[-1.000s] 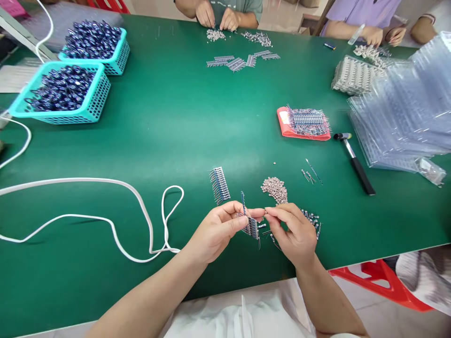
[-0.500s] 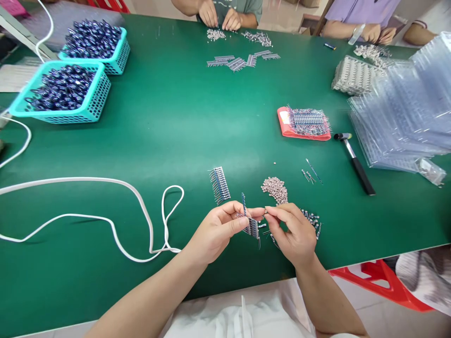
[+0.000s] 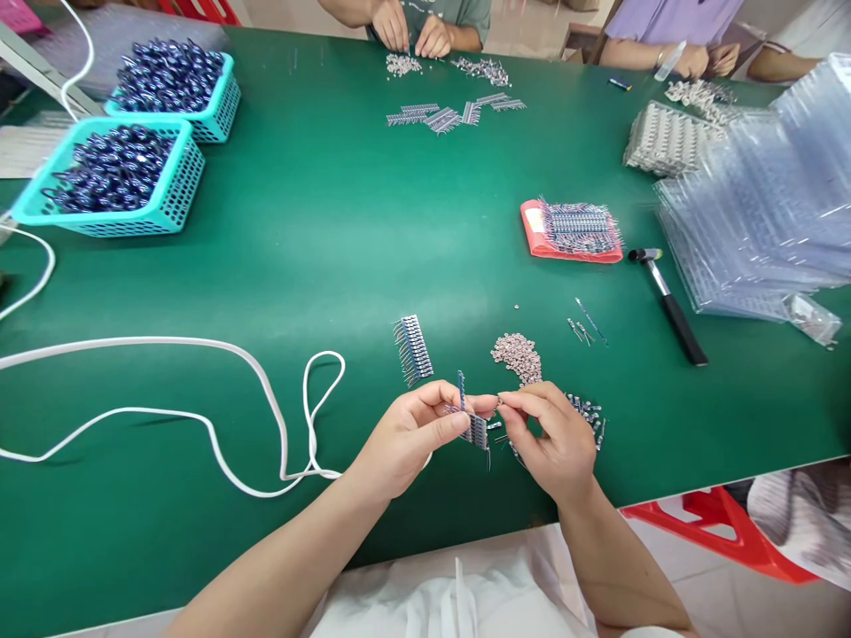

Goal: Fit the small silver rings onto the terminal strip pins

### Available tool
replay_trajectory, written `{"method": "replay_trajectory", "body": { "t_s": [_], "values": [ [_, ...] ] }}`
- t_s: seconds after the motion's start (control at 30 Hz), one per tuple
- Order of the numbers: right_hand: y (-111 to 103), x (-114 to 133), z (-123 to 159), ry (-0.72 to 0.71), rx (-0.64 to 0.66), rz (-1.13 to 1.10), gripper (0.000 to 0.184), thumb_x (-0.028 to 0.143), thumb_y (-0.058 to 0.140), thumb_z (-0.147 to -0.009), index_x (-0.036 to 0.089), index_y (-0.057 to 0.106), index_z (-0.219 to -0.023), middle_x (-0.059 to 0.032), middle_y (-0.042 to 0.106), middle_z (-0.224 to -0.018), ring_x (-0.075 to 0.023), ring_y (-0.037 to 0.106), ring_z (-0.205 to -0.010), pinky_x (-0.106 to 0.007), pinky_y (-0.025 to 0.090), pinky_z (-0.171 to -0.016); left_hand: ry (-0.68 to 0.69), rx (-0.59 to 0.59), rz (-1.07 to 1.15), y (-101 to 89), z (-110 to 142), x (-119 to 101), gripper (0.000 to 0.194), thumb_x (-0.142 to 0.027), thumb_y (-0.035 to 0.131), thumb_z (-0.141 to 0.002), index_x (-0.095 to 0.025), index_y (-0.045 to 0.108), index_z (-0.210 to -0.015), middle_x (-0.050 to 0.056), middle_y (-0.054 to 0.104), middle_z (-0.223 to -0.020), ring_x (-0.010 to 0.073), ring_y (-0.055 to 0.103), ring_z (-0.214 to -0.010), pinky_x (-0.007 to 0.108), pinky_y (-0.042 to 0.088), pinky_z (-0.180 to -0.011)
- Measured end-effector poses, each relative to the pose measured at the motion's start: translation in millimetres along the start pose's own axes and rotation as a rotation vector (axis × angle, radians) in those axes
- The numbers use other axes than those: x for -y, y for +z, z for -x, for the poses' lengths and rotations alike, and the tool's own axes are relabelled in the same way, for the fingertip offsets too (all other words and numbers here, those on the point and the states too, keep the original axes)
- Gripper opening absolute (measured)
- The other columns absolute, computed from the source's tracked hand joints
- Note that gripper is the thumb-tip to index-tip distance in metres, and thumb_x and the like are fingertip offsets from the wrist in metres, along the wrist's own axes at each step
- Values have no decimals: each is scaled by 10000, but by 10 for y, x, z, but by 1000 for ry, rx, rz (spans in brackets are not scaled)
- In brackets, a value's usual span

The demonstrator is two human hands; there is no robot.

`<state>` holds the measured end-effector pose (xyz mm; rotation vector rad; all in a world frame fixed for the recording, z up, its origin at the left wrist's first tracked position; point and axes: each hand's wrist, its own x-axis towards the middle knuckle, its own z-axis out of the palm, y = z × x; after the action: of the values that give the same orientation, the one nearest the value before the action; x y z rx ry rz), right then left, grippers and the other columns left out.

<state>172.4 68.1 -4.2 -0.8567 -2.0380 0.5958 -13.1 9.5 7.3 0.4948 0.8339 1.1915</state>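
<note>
Between thumb and fingers, my left hand grips a small strip of wired parts, with a thin blue piece standing up from it. My right hand is closed in a pinch at my left index fingertip; the tiny thing in it is too small to make out. Just beyond lies a heap of small pinkish ring-like beads. Another row of wired parts rests on the table behind my left hand. Loose blue and silver pieces are partly hidden by my right hand.
A hammer lies right, near stacked clear plastic trays and a red band with wired parts. White cable loops at left. Turquoise baskets hold dark shiny pieces. Co-workers' hands work across the green table.
Both hands keep almost the same pose, pinching at the same spot. The whole view has shifted very slightly; nothing is visibly taken up or let go.
</note>
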Motion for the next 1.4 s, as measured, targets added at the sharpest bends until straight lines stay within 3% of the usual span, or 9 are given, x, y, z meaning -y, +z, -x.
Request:
{"method": "replay_trajectory", "body": {
  "t_s": [0.53,1.0,1.23,1.4],
  "values": [
    [2,-5,6,-15,-4,3,244,93,627,-840,239,668,-1031,-29,685,-842,-133,651,-680,-262,551,-588,31,41,-84,-21,20,22,55,-204,668,-871,-163,640,-895,117,744,-1124,268,653,-1129,365,502,-921],
    [11,0,10,32,-4,-47,244,53,643,-820,224,665,-993,-26,665,-835,-125,626,-676,-248,514,-555,44,32,-133,39,39,-9,62,-209,670,-870,-156,639,-863,103,738,-1111,203,666,-984,331,509,-875],
    [-33,-2,24,222,10,-260,183,96,629,-848,231,698,-949,-14,643,-791,-137,588,-683,-274,473,-586,35,24,-148,50,42,-28,86,-228,677,-866,-155,632,-859,109,741,-1128,204,673,-979,328,514,-859],
    [-73,-67,26,459,12,-610,105,182,639,-869,233,725,-902,-4,590,-752,-108,527,-599,-249,406,-513,29,13,-167,57,47,-51,88,-231,666,-879,-163,615,-859,102,748,-1132,210,665,-1059,310,502,-869]
  ]
}}
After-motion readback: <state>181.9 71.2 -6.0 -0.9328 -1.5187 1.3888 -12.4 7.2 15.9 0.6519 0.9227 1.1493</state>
